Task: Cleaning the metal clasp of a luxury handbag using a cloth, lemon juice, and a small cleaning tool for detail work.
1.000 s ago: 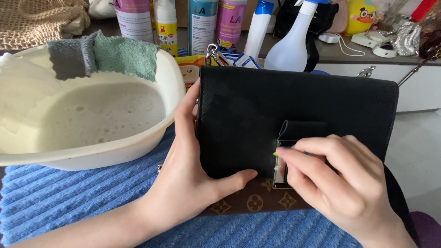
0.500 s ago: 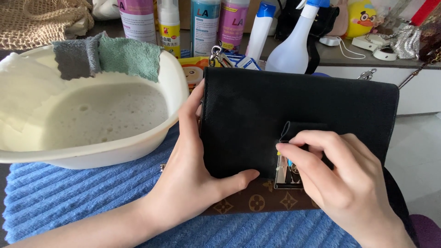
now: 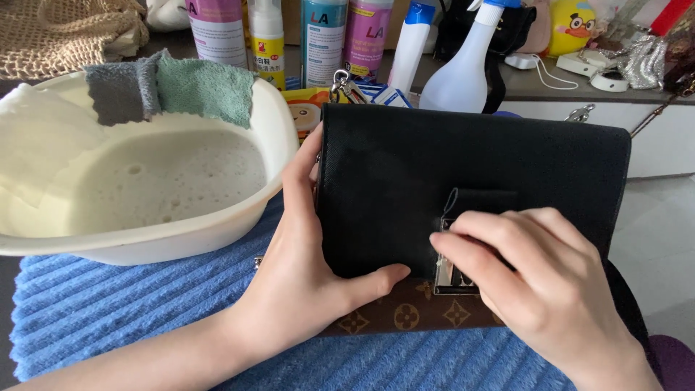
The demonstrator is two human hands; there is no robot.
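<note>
A black handbag [image 3: 470, 166] with a brown patterned base lies on a blue ribbed towel [image 3: 130, 304]. My left hand [image 3: 304, 268] grips the bag's left edge, thumb pressed on the front of the black flap. My right hand [image 3: 543, 289] rests on the flap's lower middle, its fingertips on the silver metal clasp [image 3: 450, 274]. The clasp is partly hidden under those fingers.
A cream basin [image 3: 239, 217] of foamy water stands at the left, with grey and green cloths [image 3: 203, 87] draped over its rim. Several bottles and spray bottles [image 3: 463, 65] stand behind the bag. A woven net bag [image 3: 58, 36] lies at the far left.
My right hand's fingers have shifted slightly over the clasp. The view has drifted a little; the left hand and the bag stay in place.
</note>
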